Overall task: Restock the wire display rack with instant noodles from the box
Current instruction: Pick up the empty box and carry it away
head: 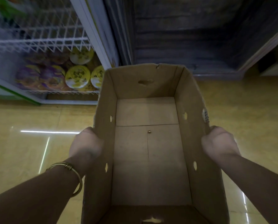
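1. Glossy yellow floor tiles (29,151) lie below; beyond the left fingers stands a blurred white wire display rack (38,44).
2. Curled fingers of left hand (86,143) and right hand (219,143) grip the open brown cardboard box (148,159) between them, fingertips hidden.
3. Round yellow-lidded noodle bowls (77,76) sit in the rack; lid print unreadable.

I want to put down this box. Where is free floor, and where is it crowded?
Bare yellow floor lies left of the box, before the wire rack, and right of it, below the dark wall. The rack's bottom shelf is crowded with noodle bowls.
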Demonstrator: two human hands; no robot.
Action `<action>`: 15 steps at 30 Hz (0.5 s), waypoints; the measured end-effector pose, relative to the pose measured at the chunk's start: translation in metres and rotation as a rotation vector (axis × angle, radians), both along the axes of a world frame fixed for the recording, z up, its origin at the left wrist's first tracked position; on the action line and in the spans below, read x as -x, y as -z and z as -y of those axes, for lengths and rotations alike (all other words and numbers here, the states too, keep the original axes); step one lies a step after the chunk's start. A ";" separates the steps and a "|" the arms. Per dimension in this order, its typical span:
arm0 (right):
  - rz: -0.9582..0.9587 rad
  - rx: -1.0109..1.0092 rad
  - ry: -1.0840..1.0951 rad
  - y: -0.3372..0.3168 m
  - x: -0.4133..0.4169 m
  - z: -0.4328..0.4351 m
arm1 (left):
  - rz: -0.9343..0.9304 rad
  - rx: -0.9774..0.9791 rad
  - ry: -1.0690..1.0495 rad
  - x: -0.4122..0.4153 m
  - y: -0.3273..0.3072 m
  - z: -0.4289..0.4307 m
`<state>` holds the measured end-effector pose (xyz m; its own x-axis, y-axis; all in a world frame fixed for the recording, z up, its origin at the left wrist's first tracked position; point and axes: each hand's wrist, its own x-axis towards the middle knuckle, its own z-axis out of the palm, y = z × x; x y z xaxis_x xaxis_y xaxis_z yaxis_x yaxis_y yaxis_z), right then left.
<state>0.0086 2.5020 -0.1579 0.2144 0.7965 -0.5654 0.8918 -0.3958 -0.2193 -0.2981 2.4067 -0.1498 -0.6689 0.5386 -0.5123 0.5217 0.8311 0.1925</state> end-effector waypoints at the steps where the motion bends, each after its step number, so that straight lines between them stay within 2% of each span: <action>1: -0.014 -0.017 -0.007 -0.017 -0.001 -0.001 | -0.005 -0.021 0.016 -0.001 -0.017 -0.001; 7: -0.057 -0.069 0.019 -0.135 -0.015 0.015 | 0.045 -0.096 0.092 -0.002 -0.124 0.003; 15: 0.000 -0.138 0.066 -0.311 -0.017 0.041 | 0.125 -0.148 0.242 0.005 -0.286 0.008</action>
<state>0.0259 2.4606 0.1534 0.2686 0.8510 -0.4513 0.8651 -0.4192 -0.2756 -0.3030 2.3987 0.1366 -0.4489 0.7496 -0.4865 0.6658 0.6436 0.3774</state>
